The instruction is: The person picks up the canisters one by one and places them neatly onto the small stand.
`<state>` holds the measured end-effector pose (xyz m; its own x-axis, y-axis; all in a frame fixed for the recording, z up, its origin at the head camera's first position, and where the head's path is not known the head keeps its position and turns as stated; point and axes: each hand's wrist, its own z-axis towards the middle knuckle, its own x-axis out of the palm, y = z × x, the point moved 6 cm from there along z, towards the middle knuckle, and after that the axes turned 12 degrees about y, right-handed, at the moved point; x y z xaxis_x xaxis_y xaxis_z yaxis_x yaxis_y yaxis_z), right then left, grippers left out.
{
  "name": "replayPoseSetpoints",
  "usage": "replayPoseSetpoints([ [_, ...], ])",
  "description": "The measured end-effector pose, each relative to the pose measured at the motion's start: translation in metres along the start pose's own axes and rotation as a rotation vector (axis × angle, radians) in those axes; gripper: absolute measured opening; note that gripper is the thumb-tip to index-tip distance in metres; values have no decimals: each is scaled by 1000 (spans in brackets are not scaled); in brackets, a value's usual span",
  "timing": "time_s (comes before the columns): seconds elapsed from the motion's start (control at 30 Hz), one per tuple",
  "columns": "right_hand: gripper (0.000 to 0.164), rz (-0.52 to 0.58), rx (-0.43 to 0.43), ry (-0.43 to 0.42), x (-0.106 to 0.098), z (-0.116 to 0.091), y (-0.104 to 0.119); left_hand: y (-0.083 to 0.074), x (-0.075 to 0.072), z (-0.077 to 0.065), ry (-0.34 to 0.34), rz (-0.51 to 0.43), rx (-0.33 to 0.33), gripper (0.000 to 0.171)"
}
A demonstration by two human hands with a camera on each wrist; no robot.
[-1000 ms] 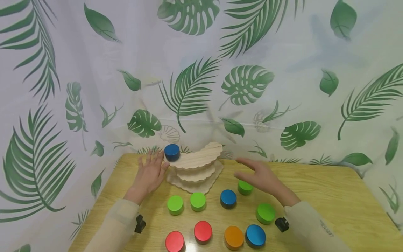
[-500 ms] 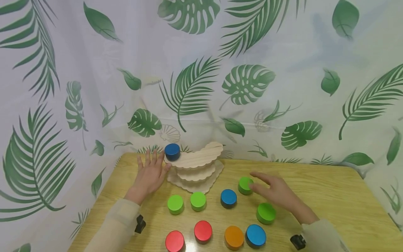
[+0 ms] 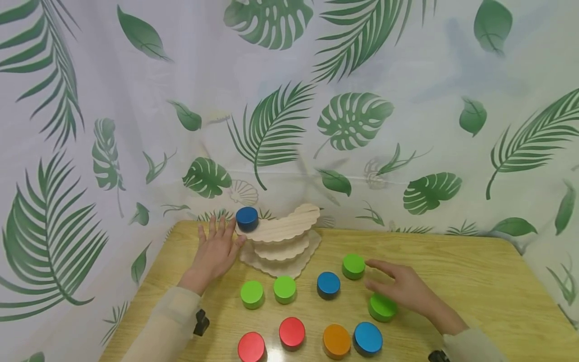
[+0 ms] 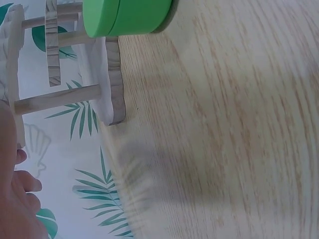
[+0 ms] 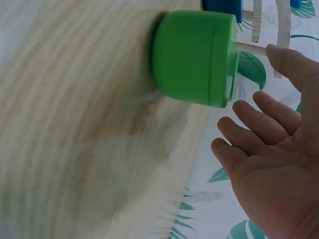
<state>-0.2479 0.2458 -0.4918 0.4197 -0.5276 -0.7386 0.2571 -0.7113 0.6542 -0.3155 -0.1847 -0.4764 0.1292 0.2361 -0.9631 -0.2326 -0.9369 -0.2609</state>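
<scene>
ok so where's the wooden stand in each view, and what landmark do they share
Head: wooden stand near the centre, just below mid-height.
Left wrist: upper left, turned sideways.
Right wrist: top right, only partly visible.
Shared landmark: leaf-print cloth, behind the stand.

I count four green containers (image 3: 353, 266), two near my right hand (image 3: 404, 289) and two between it and my left hand (image 3: 214, 251); three blue containers (image 3: 328, 285), one just beside my left hand and two left of my right; two red containers (image 3: 291, 333) and one orange container (image 3: 336, 341), nearer me than either hand; one three-tiered wooden stand (image 3: 280, 227) by my left hand.
</scene>
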Motion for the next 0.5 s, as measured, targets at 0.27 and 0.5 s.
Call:
replayPoseSetpoints([
  [0.27,62,106,14,39,6,-9,-11,2,1,0,-2,-20,2,74],
  [0.5,67,219,-1,106,13,-18,-26,1,1,-1,-14,-28,10,73],
])
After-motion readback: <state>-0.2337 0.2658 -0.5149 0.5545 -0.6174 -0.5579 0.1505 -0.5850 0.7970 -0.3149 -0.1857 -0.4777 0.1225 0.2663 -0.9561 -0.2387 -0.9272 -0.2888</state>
